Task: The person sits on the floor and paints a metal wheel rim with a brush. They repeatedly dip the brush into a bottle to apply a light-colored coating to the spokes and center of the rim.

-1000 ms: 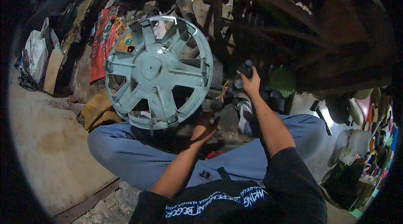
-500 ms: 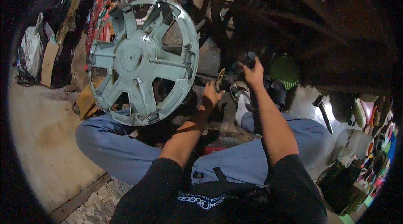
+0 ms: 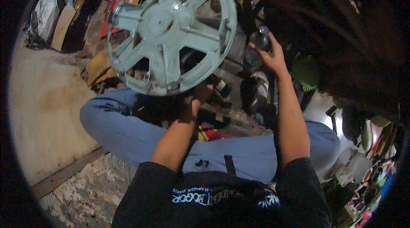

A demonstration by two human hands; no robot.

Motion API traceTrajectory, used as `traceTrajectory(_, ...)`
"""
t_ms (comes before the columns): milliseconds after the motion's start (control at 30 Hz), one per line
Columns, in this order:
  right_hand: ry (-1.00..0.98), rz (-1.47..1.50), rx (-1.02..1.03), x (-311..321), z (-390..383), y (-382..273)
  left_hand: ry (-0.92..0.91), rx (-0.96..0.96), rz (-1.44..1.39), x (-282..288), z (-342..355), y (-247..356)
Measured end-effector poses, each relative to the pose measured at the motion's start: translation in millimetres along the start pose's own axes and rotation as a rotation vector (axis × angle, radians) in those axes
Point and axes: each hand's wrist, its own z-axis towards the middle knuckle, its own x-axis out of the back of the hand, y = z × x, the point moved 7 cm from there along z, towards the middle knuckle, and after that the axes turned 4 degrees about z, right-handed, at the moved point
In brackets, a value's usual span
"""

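A pale grey-green wheel cover (image 3: 165, 59), with wide spokes and a round hub, stands large before me on the left, over my bent left leg. Close under its lower right rim is my left hand (image 3: 205, 93), in shadow; its fingers are too dark and blurred to read. Right of the cover, my right hand (image 3: 273, 57) is raised, its thumb and fingers around a dark, rounded, shiny thing (image 3: 259, 39) whose kind I cannot make out. A foot in a light and dark shoe (image 3: 259, 87) is below that hand.
A pale board (image 3: 51, 112) lies at the left, with a white bag (image 3: 48, 14) beyond it. A green ribbed round thing (image 3: 306, 73) stands right of my right forearm. Dark beams (image 3: 307, 19) fill the far right. Mixed clutter (image 3: 371, 181) lies at the lower right.
The view has shifted, so the wheel cover appears higher and farther right. My right hand has risen with the dark thing, which shows more clearly. My left hand is now nearer the cover's lower rim.
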Motion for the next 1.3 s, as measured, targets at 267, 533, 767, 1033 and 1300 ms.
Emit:
traceTrajectory(267,-0.242,0.242,-0.238,-72,-21,33,0.203,0.071,-0.424,88,-64,20)
traceTrajectory(533,-0.545,0.127,-0.146,-136,-69,40,0.379,0.236,0.034,40,-97,-107)
traceTrajectory(767,-0.928,-0.165,-0.065,-168,-110,44,0.44,0.474,-0.567,59,-87,-76)
traceTrajectory(1033,-0.865,-0.388,-0.186,-181,-109,56,0.818,0.344,-1.221,59,-82,-61)
traceTrajectory(1300,-0.881,-0.344,0.006,-189,-106,12,0.793,0.397,-0.755,67,-87,-79)
